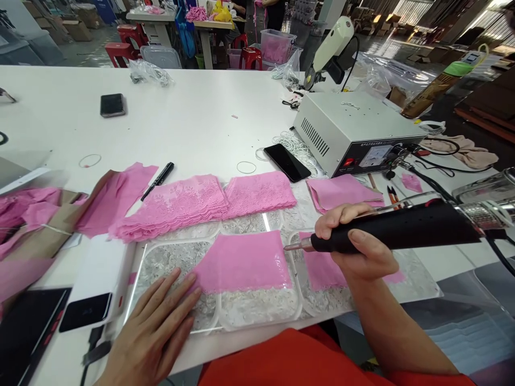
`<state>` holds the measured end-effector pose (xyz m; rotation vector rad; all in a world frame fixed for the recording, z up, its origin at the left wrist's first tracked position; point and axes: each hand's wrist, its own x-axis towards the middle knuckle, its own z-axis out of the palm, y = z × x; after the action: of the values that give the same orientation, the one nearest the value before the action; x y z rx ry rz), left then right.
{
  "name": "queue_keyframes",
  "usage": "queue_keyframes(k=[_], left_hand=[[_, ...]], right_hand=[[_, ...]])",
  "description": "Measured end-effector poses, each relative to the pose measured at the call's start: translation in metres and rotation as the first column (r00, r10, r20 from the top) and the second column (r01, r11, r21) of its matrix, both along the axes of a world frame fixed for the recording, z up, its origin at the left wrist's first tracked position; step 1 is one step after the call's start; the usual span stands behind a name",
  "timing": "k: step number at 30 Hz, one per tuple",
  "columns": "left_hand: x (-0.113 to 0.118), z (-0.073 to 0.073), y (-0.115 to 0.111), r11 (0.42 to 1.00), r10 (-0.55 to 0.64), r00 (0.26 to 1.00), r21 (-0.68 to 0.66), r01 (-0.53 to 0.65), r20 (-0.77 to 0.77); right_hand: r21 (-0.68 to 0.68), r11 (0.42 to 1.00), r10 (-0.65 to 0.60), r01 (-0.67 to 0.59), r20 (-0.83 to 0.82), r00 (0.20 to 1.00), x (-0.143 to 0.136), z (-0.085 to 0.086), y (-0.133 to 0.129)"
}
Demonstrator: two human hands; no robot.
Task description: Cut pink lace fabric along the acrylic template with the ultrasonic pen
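My right hand [362, 241] is wrapped round a black handheld tool [402, 229] with a thin metal tip, which points left at the right edge of a flat pink fabric piece [249, 261]. That piece lies on a clear plastic template [261, 311]. My left hand [161, 316] lies flat with fingers spread, its fingertips at the fabric's left corner. Another pink piece [322, 268] lies partly below my right hand. Behind the template are a stack of pink lace pieces [181, 206] and a second lace stack [259, 195].
A grey control box [354, 128] stands at the back right, with cables running to the tool. A phone [287, 162], black pen [159, 180], white device [98, 284] and bundled pink fabric [32, 220] lie around the template.
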<state>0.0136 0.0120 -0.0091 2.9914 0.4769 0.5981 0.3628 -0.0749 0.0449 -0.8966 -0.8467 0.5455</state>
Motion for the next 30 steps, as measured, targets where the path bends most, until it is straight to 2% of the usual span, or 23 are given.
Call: queue_keyframes(k=[15,25,30], left_hand=[[0.000,0.001,0.000,1.000,0.005,1.000,0.026,-0.004,-0.016],[0.001,0.002,-0.001,1.000,-0.009,1.000,0.011,0.009,-0.010],[0.000,0.002,-0.002,1.000,-0.006,1.000,-0.001,0.006,-0.017]], right_hand=[[0.032,0.997,0.072,-0.072,0.008,0.997,-0.001,-0.002,0.001],[0.023,0.998,0.060,-0.059,-0.051,0.997,0.002,0.003,-0.003],[0.014,0.990,0.138,-0.138,-0.057,0.989,0.002,0.006,-0.010]])
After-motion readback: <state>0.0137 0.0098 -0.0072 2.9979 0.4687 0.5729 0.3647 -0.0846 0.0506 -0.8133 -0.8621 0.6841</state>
